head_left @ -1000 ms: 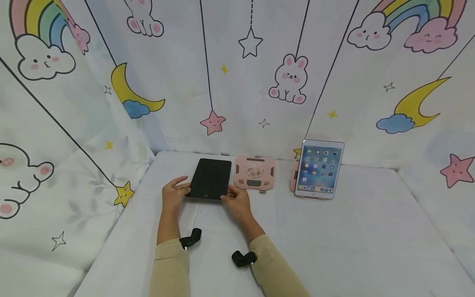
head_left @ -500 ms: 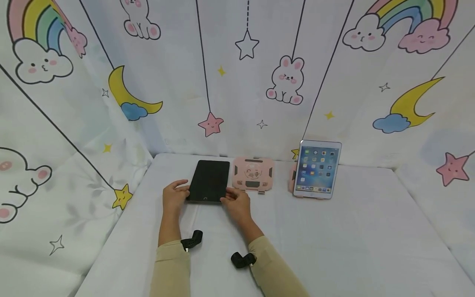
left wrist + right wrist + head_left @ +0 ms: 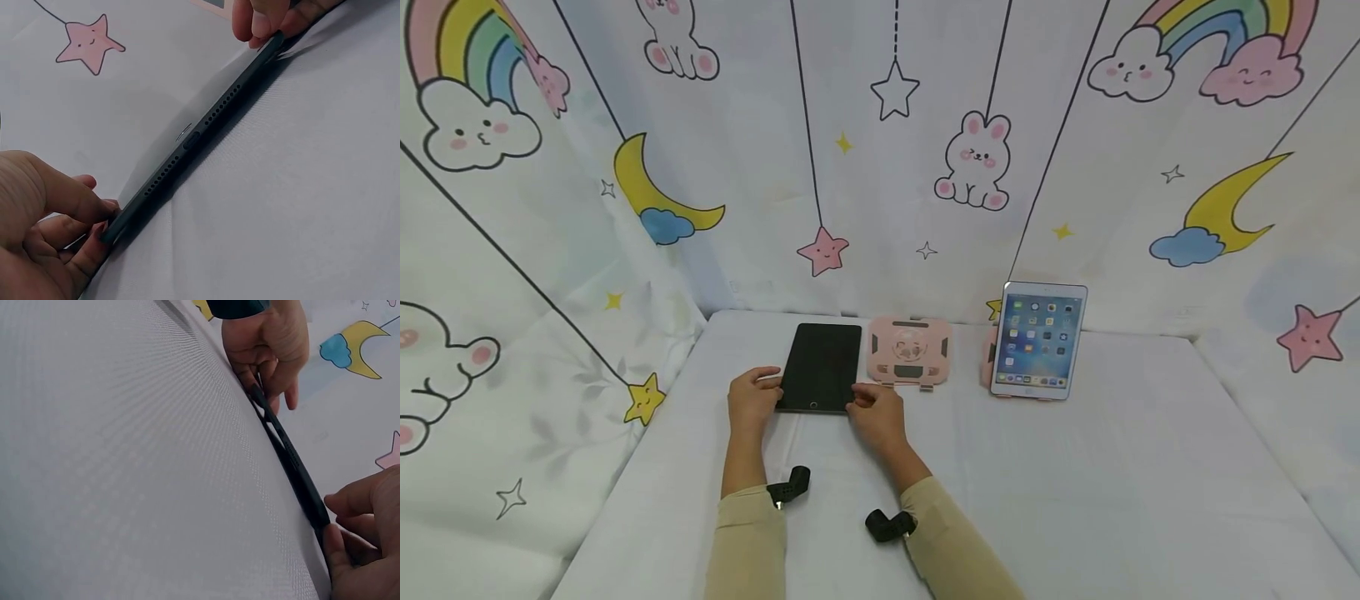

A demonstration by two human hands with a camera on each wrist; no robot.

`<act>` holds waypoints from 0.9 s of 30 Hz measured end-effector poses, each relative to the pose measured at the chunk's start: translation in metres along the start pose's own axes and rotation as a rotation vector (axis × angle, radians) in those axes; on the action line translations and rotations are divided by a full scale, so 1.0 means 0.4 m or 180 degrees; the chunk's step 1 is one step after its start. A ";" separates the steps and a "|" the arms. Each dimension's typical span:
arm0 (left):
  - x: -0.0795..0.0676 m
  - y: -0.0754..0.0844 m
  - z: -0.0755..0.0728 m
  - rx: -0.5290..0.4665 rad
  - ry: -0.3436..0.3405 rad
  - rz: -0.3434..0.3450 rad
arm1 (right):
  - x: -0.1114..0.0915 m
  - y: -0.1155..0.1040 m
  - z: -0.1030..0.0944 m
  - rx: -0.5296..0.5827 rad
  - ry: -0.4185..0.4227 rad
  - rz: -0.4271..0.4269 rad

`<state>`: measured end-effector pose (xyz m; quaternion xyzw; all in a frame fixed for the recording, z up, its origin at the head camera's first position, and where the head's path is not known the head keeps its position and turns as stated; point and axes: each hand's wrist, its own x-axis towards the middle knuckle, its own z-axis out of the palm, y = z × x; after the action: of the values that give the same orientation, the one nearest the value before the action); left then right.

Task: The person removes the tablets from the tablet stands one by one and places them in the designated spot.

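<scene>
A black tablet [image 3: 820, 367] with a dark screen lies nearly flat at the left of the table, its home button toward me. My left hand [image 3: 754, 404] pinches its near left corner between thumb and fingers. At the near right corner, the thumb and fingers of my right hand [image 3: 880, 417] pinch the edge. The left wrist view shows the tablet's lower edge [image 3: 192, 140], with a charging port and speaker holes, above a dark shadow. In the right wrist view the tablet [image 3: 294, 465] appears edge-on between both hands; whether it fully touches the cloth cannot be told.
Just right of the black tablet lies a pink tablet case [image 3: 910, 350]. Farther right, a white tablet [image 3: 1039, 337] with a lit home screen leans on a partly hidden pink stand or case [image 3: 987, 357]. A patterned curtain [image 3: 752, 167] borders the white-covered table [image 3: 1075, 483].
The black tablet's near edge has come slightly down and toward me, with both hands staying at its corners. The head view has shifted a little. The pink case and white tablet stay put.
</scene>
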<state>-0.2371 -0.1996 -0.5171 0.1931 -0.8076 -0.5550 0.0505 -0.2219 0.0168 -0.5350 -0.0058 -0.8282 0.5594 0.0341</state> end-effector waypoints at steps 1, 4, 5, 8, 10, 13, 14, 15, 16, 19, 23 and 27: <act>0.000 0.002 0.000 0.0018 0.0003 0.0002 | 0.000 -0.001 -0.001 -0.0026 -0.0012 -0.0022; -0.001 0.006 -0.001 0.0075 -0.0003 0.0035 | -0.001 -0.005 -0.005 -0.0082 -0.0052 -0.0082; -0.002 0.007 -0.001 0.0092 -0.0004 0.0041 | -0.002 -0.007 -0.006 -0.0093 -0.0065 -0.0099; -0.003 0.008 -0.002 0.0133 -0.0004 0.0064 | -0.004 -0.009 -0.009 -0.0122 -0.0099 -0.0133; -0.003 0.007 -0.003 0.0161 0.0002 0.0077 | -0.004 -0.008 -0.009 -0.0146 -0.0108 -0.0160; -0.002 0.005 -0.003 0.0174 0.0018 0.0083 | -0.004 -0.005 -0.008 -0.0238 -0.0107 -0.0234; -0.002 0.005 -0.002 0.0165 0.0023 0.0081 | -0.004 -0.004 -0.008 -0.0258 -0.0105 -0.0266; -0.002 0.004 -0.002 0.0162 0.0030 0.0086 | -0.005 -0.003 -0.008 -0.0291 -0.0100 -0.0289; -0.002 0.004 -0.001 0.0163 0.0035 0.0096 | -0.004 -0.003 -0.008 -0.0311 -0.0096 -0.0307; -0.002 0.006 0.003 0.0185 0.0080 0.0094 | -0.004 -0.002 -0.007 -0.0338 -0.0079 -0.0319; -0.004 0.006 0.007 0.0235 0.0181 0.0065 | -0.003 0.001 -0.005 -0.0284 -0.0077 -0.0259; -0.007 0.001 0.007 0.0254 0.0295 0.0044 | -0.006 0.002 -0.003 -0.0234 -0.0098 -0.0216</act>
<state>-0.2355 -0.1960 -0.5175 0.2148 -0.8272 -0.5125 0.0840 -0.2196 0.0181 -0.5355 0.0296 -0.8483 0.5271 0.0400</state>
